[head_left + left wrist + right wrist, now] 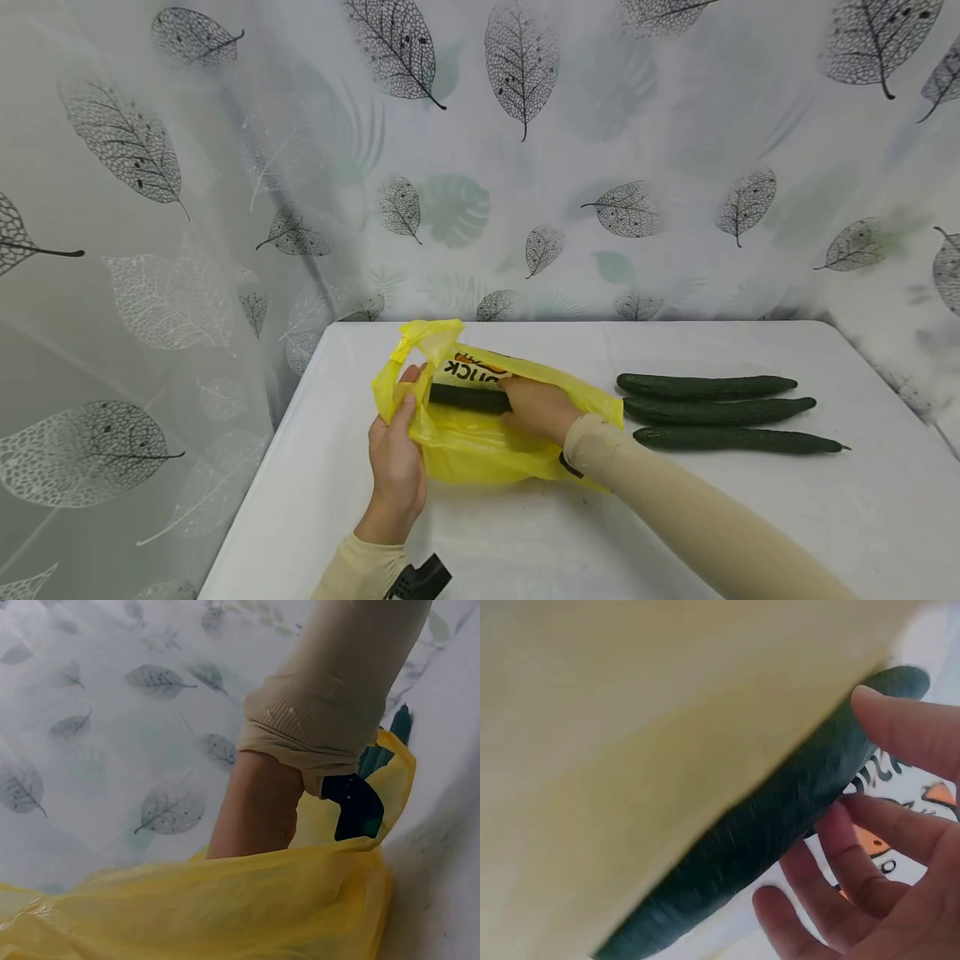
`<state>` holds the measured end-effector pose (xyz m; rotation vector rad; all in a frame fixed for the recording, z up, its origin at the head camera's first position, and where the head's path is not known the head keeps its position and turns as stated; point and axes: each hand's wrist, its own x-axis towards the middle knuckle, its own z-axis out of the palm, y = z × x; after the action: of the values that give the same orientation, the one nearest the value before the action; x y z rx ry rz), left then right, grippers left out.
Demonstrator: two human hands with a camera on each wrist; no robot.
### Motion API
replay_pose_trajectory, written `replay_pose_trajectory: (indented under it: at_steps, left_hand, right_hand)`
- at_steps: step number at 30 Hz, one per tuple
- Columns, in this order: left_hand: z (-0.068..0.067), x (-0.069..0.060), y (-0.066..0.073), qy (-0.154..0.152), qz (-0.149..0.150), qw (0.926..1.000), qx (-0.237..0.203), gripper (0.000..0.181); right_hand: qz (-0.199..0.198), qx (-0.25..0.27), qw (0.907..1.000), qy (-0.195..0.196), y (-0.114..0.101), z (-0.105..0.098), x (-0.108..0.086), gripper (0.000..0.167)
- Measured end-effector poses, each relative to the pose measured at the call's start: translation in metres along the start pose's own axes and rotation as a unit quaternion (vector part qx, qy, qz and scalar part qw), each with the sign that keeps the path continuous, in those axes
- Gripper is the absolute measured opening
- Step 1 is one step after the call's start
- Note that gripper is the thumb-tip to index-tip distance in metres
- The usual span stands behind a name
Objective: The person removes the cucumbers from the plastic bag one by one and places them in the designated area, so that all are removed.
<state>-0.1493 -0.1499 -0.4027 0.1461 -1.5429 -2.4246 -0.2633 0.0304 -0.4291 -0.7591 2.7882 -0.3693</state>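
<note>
A yellow plastic bag (480, 454) with printed dark lettering lies on its side on the table. My left hand (397, 458) holds its left end, thumb in front and the other fingers partly hidden behind the plastic. Reaching into the bag, my right hand (542, 408) grips a dark green cucumber (468, 398). In the right wrist view the thumb and fingers (900, 724) lie on opposite sides of this cucumber (757, 825), beside the bag's yellow film. The left wrist view shows the right forearm entering behind the bag's edge (247, 900); the right hand is hidden there.
Three more cucumbers (720, 412) lie side by side on the white table (862, 517), right of the bag. A leaf-patterned curtain (525, 167) hangs behind the table and along its left side. Each wrist wears a black device (422, 577).
</note>
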Motion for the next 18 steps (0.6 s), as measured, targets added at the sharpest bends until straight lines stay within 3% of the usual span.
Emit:
replay_pose_trajectory:
  at_steps: [10, 18]
  left_hand:
    - [0.000, -0.003, 0.000, -0.001, -0.003, 1.0000, -0.004, 0.045]
    - [-0.001, -0.004, 0.003, 0.005, 0.001, 1.0000, -0.001, 0.045]
  right_hand:
    - [-0.043, -0.060, 0.9968, 0.030, -0.004, 0.014, -0.006, 0.024]
    - [-0.013, -0.003, 0.9997, -0.020, -0.007, 0.001, -0.015, 0.017]
